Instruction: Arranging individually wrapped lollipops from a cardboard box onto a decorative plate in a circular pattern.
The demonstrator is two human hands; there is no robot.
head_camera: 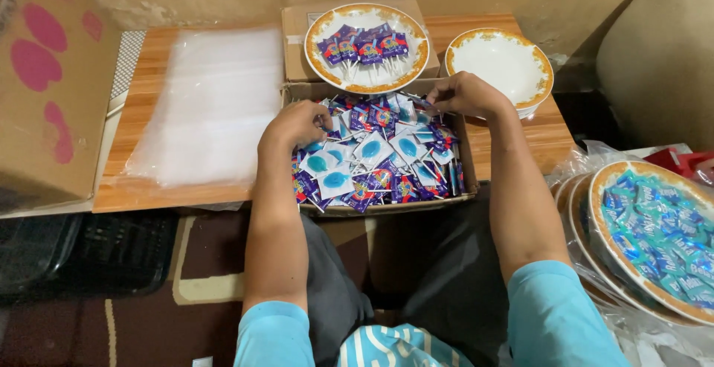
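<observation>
Your left hand sits at the 9 o'clock edge of the box, fingers curled down into the lollipops; its grip looks closed on wrappers there, though the fingertips are hidden and you cannot tell exactly which one it has. Your right hand is at the box's 1 o'clock corner, fingers pinched together on a lollipop at the top of the pile. The pile itself spreads from between your two hands down toward 6 o'clock, a jumble of purple and white-and-blue wrappers with white sticks.

At 12 o'clock from the box, a gold-rimmed plate rests on a smaller carton and carries a row of purple lollipops. At 2 o'clock, just beyond your right hand, stands an empty bowl of the same pattern. At 9 o'clock, well apart on the wooden surface, lies a stack of clear bags. At 4 o'clock, beside your right arm, a plate of teal sweets tops a stack.
</observation>
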